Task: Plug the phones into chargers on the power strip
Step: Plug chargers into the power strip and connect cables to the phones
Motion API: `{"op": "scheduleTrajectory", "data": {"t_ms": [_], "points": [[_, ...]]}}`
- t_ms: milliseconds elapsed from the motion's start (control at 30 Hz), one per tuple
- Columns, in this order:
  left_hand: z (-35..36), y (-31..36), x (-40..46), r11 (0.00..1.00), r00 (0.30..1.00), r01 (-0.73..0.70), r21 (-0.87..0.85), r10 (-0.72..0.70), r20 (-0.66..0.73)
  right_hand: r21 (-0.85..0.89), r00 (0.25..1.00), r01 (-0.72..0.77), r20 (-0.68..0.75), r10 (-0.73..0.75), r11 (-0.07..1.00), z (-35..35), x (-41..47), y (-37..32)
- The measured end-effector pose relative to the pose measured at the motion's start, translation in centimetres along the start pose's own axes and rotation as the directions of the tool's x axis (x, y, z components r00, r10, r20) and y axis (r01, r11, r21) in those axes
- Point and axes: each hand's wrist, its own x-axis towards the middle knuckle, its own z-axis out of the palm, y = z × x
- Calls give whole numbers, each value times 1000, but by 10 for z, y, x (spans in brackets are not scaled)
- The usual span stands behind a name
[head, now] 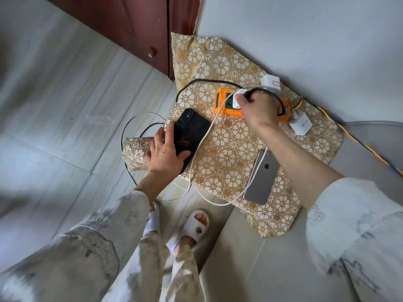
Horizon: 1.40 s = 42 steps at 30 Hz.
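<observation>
Floral cloth (231,149) carries my orange power strip (222,101). My right hand (257,110) pinches a white charger (238,99) there. My left hand (165,153) lies spread on the black phone (189,131).

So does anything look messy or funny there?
Yes. The flowery gold cloth is rumpled and folded over at its left edge, hanging off the low table. White and black cables loop in a tangle down to the floor. The black phone, under the left hand, sits askew at the edge.
</observation>
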Motion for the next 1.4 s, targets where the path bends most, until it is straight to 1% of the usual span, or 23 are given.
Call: {"op": "scheduleTrajectory", "data": {"t_ms": [167, 333, 400, 700, 933, 1033, 1100, 1133, 1200, 1267, 1300, 1333, 1400], "points": [[-2, 5, 0, 1000, 1000, 25, 10, -25, 0, -35, 992, -77, 102, 81, 996, -6, 11, -8], [-2, 8, -3, 999, 999, 47, 11, -47, -25, -46, 985, -144, 87, 148, 988, -1, 7, -10], [-1, 7, -3, 999, 999, 45, 8, -44, -28, -17, 977, -182, 113, 182, 983, -3, 6, -9], [3, 7, -2, 999, 997, 43, 22, -42, -59, -87, 973, -192, 111, 201, 978, 3, 10, -13], [0, 5, -1, 999, 999, 27, 32, -26, -32, -33, 973, -202, 104, 204, 979, 5, 11, -8], [-2, 4, -1, 999, 1000, 2, 40, -2, 1, 33, 978, -188, 97, 184, 982, 4, 8, -6], [-3, 5, -5, 998, 1000, -17, 58, 17, -3, 114, 985, -165, 66, 159, 980, 5, 2, -2], [-2, 6, -9, 996, 998, -41, 82, 44, -33, 171, 988, -153, 44, 147, 973, 8, -4, 1], [0, 6, -21, 978, 980, -132, 165, 153, -126, 290, 989, -144, 25, 143, 946, 17, -23, 9], [6, 3, -35, 937, 939, -213, 277, 275, -208, 347, 987, -163, 56, 154, 923, 27, -47, 22], [9, 2, -41, 918, 923, -222, 329, 307, -233, 344, 984, -177, 88, 156, 922, 32, -59, 29], [12, 1, -45, 905, 917, -214, 367, 315, -243, 333, 980, -189, 122, 156, 924, 35, -69, 37], [16, 1, -48, 905, 931, -185, 384, 286, -227, 321, 974, -206, 160, 161, 924, 36, -82, 51]]}}
